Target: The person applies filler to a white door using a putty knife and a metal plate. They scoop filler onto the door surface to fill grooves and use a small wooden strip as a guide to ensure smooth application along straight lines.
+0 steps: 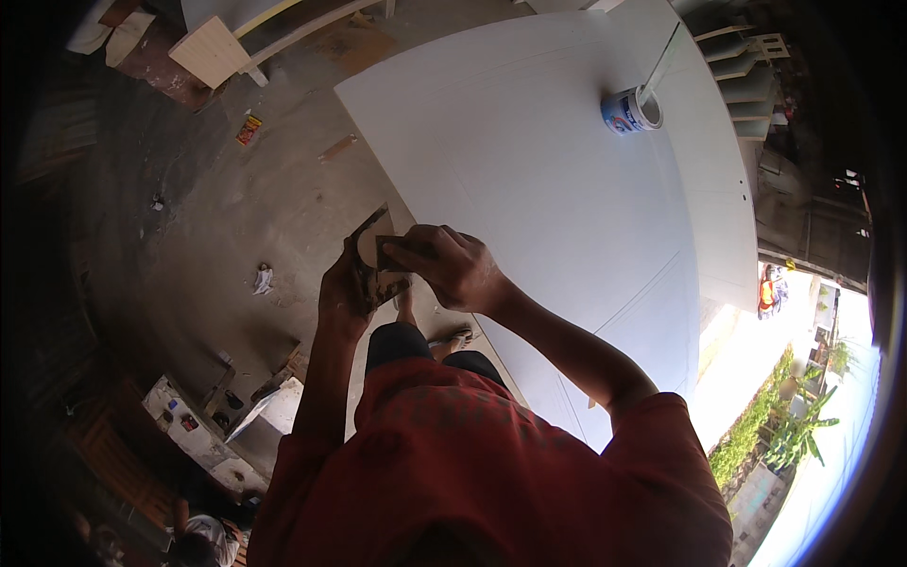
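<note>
My left hand (342, 291) is closed round the edge of a flat, dark-edged board (380, 225), held tilted in front of my body. A smear of pale, putty-like paste (367, 248) lies on its face. In my right hand (452, 269) is a small dark scraper (386, 253), its blade against or just over the paste; my fingers hide most of its handle. Both hands are near the left edge of a large white panel (529, 180). Towards its far right stands a blue and white bucket (620, 114) with a long stick (661, 64) leaning out.
The concrete floor (302, 203) at left carries a small red-yellow packet (248, 130) and a crumpled white scrap (263, 278). Wooden boards (210, 52) stand at the far left. Another person (210, 539) is at the lower left. Stacked shelf-like boards (746, 90) lie beyond the panel's right side.
</note>
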Action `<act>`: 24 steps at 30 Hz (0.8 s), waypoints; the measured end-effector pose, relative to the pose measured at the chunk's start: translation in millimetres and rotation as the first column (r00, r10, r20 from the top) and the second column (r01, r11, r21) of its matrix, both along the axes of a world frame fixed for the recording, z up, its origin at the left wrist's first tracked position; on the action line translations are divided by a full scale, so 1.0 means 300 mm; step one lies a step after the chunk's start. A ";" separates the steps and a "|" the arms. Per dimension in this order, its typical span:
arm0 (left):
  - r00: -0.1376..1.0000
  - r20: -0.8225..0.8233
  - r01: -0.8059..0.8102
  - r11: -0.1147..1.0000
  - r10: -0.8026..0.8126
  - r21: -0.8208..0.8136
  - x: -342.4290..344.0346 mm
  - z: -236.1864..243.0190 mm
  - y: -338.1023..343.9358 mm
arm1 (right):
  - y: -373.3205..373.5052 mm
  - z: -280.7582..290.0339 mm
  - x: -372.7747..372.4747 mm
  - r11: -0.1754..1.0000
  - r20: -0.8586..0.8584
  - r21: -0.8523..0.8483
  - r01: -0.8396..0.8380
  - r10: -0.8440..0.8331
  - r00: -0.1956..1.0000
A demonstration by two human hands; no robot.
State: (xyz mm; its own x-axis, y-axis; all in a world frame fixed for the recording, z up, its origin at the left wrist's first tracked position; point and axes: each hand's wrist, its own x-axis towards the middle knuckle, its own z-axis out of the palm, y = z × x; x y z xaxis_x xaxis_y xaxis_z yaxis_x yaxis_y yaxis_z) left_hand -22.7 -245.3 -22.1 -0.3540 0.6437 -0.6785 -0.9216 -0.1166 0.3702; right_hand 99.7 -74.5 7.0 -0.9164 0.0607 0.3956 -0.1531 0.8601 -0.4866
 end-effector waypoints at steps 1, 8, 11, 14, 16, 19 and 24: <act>1.000 0.015 -0.005 0.999 0.004 0.041 0.008 0.017 0.015 | -0.033 0.007 0.024 0.997 0.006 -0.055 0.061 -0.061 0.998; 0.975 -0.216 -0.070 0.996 0.057 -0.050 0.060 0.027 -0.076 | -0.218 0.099 0.144 0.864 0.402 -0.330 0.381 -0.236 0.885; 0.966 -0.235 -0.115 0.993 0.103 -0.038 0.072 0.046 -0.085 | -0.253 0.069 0.176 0.875 0.492 -0.280 0.394 -0.222 0.842; 0.952 -0.271 -0.175 0.979 0.142 -0.102 0.081 0.060 -0.081 | -0.229 0.059 0.177 0.873 0.509 -0.291 0.392 -0.206 0.836; 0.929 -0.324 -0.231 0.963 0.177 -0.137 0.077 0.035 -0.087 | -0.194 0.032 0.165 0.866 0.572 -0.291 0.407 -0.183 0.799; 0.184 -0.939 -0.192 0.926 -0.291 -0.325 0.022 -0.048 -0.144 | -0.016 -0.071 0.086 0.869 0.667 -0.191 0.456 -0.226 0.710; -0.056 -0.881 -0.316 0.846 -0.469 -0.430 -0.029 0.010 -0.163 | 0.514 -0.221 -0.233 0.889 0.401 0.141 0.435 -0.453 0.796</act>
State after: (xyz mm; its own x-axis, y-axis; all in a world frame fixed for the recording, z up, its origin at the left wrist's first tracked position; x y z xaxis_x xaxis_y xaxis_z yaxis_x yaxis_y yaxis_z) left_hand -31.3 -294.1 -19.1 -0.8266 0.5373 0.1678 0.4387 0.4280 0.7902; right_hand 29.9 79.8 -59.3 -0.8697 0.4935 -0.0012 0.4569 0.8042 -0.3802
